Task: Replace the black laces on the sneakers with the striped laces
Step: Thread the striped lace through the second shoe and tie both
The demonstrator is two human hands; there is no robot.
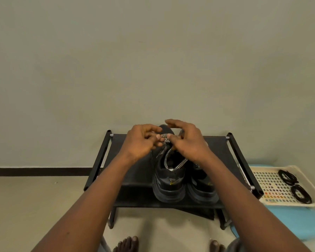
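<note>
Two black sneakers stand side by side on a black shoe rack [135, 171], heels toward me. The left sneaker [168, 184] carries a black-and-white striped lace [179, 163] that runs up from its eyelets to my hands. My left hand [141, 142] and my right hand [186, 140] meet above its tongue, each pinching the striped lace between thumb and fingers. The right sneaker [202, 188] is partly hidden under my right wrist. Two coiled black laces [288, 176] [301, 194] lie in a cream tray at the right.
The cream perforated tray [273, 186] rests on a light blue surface [289, 222] to the right of the rack. A grey-green wall stands behind. My bare feet [127, 245] show on the beige floor below the rack.
</note>
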